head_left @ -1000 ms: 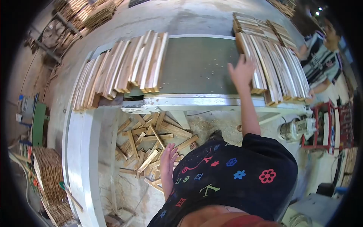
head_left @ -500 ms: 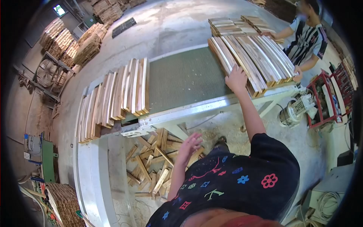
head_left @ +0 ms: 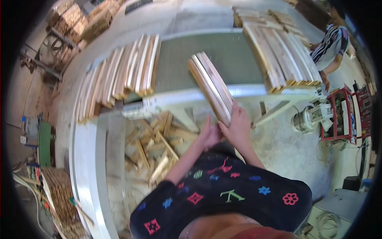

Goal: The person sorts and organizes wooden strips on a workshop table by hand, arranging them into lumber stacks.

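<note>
A small bundle of wooden strips (head_left: pixel 211 85) is in my right hand (head_left: pixel 238 125), gripped near its lower end. The bundle slants up and away, its far end over the green ribbed conveyor belt (head_left: pixel 179 51). Close by the near end of the strips is my left hand (head_left: pixel 211 135), thumb stretched up and the fingers blurred and partly hidden. Left of the belt, a row of upright-edged wooden strips (head_left: pixel 119 75) lies side by side. At the right of the belt is another row of strips (head_left: pixel 284 55).
A co-worker (head_left: pixel 332 47) stands at the right beside the strips. Wood offcuts (head_left: pixel 155 151) lie heaped on the floor under the machine's white frame (head_left: pixel 89 171). A motor (head_left: pixel 304 119) and a red rack (head_left: pixel 338 115) stand at the right.
My right hand has taken strips from the right-hand row and drawn them left towards my body. My left hand has moved right and up to their near end. The view has shifted.
</note>
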A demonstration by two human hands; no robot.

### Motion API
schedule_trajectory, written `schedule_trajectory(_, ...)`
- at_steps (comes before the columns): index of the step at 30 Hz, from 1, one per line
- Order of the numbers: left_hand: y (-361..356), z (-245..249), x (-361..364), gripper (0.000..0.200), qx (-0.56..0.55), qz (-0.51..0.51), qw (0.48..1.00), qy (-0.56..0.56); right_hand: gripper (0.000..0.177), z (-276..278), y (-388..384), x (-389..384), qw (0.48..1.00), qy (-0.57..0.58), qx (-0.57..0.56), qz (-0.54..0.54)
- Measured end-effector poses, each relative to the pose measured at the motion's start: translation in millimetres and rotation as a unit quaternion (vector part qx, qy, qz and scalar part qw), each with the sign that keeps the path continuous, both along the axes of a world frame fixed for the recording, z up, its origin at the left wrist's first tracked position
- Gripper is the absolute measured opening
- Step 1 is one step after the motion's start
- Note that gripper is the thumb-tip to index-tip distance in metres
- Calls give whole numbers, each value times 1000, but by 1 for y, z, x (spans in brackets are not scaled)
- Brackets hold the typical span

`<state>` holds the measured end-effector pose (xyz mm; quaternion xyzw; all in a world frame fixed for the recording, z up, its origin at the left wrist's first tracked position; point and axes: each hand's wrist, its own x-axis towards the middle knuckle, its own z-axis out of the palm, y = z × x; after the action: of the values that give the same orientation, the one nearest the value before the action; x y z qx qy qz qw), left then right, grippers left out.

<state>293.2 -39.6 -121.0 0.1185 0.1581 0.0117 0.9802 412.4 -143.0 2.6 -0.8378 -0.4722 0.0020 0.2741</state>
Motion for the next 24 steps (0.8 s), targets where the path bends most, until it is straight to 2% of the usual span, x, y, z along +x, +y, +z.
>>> schedule_trajectory(2, -24, 57, 5, 107, 72, 119, 984, 108, 87, 2, -11, -20, 992, 79, 38, 91)
schedule_trajectory(3, -21, 54, 1, 108, 8, 122, 992, -9, 83, 8, -12, -17, 983, 113, 63, 131)
schedule_trajectory(4, -12, 53, -7, 109, -49, 124, 983, -130, 79, 26, -16, -8, 955, 226, 58, 183)
schedule_trajectory(6, 2, 83, -27, 104, 58, 99, 986, -122, 71, 84, -31, 10, 853, 451, 44, 258)
schedule_trajectory(8, 12, 131, -34, 99, 170, 192, 965, 48, 67, 134, -39, 15, 869, 336, 58, 359)
schedule_trajectory(9, 28, 131, -33, 96, 162, 191, 968, 20, 65, 147, -41, 14, 866, 279, 71, 408)
schedule_trajectory(10, 41, 132, -33, 94, 158, 191, 969, -9, 66, 152, -39, 9, 871, 258, 98, 407)
schedule_trajectory(11, 34, 168, -31, 96, 191, 233, 953, 14, 66, 155, -33, 3, 874, 232, 128, 406)
schedule_trajectory(14, 51, 183, -27, 96, 229, 227, 946, -42, 67, 164, -16, -9, 886, 159, 184, 395)
schedule_trajectory(15, 54, 183, -28, 97, 78, 210, 951, -211, 67, 165, -11, -10, 887, 152, 195, 391)
schedule_trajectory(16, 56, 185, -29, 97, -81, 144, 923, -348, 68, 165, -7, -11, 887, 146, 206, 386)
schedule_trajectory(17, 57, 188, -28, 97, -82, 144, 916, -365, 67, 164, -5, -11, 883, 161, 212, 388)
schedule_trajectory(19, 56, 193, -25, 98, 1, 181, 944, -277, 67, 165, -3, -12, 883, 162, 215, 385)
schedule_trajectory(21, 53, 196, -24, 98, 165, 244, 954, -56, 66, 165, -1, -13, 884, 154, 222, 382)
schedule_trajectory(24, 50, 202, -28, 98, 142, 238, 960, -46, 67, 161, 0, -14, 887, 136, 230, 377)
